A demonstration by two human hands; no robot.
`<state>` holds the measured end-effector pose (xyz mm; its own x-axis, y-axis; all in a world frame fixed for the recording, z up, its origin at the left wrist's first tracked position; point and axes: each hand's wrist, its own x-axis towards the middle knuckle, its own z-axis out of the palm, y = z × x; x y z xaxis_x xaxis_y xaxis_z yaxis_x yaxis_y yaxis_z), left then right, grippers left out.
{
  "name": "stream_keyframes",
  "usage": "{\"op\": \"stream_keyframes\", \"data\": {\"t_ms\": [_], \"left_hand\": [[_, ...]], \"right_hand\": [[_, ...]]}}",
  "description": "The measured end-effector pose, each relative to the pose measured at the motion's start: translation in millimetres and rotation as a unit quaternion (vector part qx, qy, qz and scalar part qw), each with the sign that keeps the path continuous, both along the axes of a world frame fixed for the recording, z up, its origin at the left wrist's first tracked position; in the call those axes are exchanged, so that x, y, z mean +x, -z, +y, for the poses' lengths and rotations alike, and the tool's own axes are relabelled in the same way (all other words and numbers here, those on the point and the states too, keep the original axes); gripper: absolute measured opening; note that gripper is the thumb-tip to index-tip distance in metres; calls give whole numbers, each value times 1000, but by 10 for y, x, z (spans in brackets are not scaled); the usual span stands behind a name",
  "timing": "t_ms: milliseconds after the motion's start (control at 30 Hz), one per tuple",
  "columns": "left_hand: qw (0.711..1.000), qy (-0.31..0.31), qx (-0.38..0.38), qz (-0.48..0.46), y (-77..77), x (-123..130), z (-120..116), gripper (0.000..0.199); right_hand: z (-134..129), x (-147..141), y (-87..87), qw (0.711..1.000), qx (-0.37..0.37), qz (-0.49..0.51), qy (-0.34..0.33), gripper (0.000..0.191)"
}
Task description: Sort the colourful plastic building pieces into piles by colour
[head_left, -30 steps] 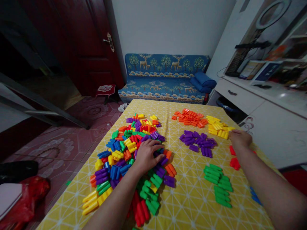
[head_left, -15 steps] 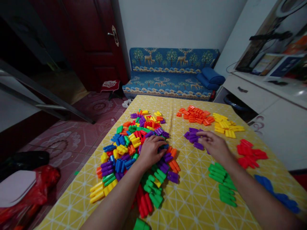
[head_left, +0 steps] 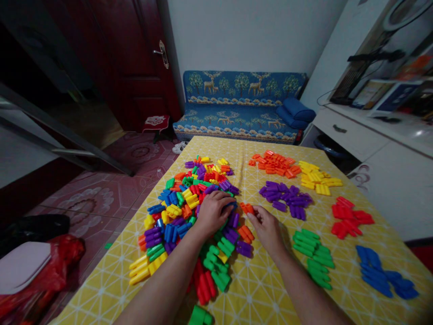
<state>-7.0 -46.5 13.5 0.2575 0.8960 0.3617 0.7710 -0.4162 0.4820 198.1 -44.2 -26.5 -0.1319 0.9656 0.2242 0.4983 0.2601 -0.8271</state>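
Note:
My right hand point(head_left: 267, 228) pinches an orange plastic building block point(head_left: 246, 208) between thumb and fingers, just off the right side of a mixed heap of coloured blocks point(head_left: 191, 198). On that heap rests my left hand point(head_left: 214, 210), its fingers stretched and slightly curved, thumb apart. A bit of blue block point(head_left: 232, 205) shows by its fingertips; the palm hides what lies beneath. Single-colour groups lie to the right: orange point(head_left: 275, 163), yellow point(head_left: 318, 178), purple point(head_left: 286, 198), red point(head_left: 350, 217), green point(head_left: 313, 257) and blue point(head_left: 384, 273).
A yellow patterned cloth point(head_left: 250, 289) covers the table. Beyond it stands a blue sofa point(head_left: 240, 108) with deer motifs. A white cabinet point(head_left: 392, 176) is at the right. A metal ladder point(head_left: 88, 155) and a red bag point(head_left: 67, 257) are on the left.
My right hand has left the purple group and moved left to the mixed heap's edge, where it now grips an orange block. My left hand has stayed in place.

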Motion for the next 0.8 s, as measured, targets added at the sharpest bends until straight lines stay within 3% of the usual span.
{"op": "stream_keyframes", "data": {"t_ms": [167,333,433,600,700,800], "left_hand": [[1000,-7,-6,4,-15,-6,-5,39],[1000,6,-7,5,-40,-4,-17,39],[1000,12,-5,4,-33,-9,-13,33],[1000,14,-1,3,-16,-16,-5,28],[1000,21,1,7,-18,-18,-1,28],[1000,26,1,10,-16,-22,9,25]], "right_hand": [[15,8,35,981,-82,175,11,38],[-16,-85,6,972,-99,212,-13,39],[-49,-129,-7,982,-82,168,-31,36],[-87,-165,-74,998,53,-3,-30,41],[-72,-163,-130,983,141,-113,-41,46],[-23,-148,-202,960,188,-203,-45,39]]}}
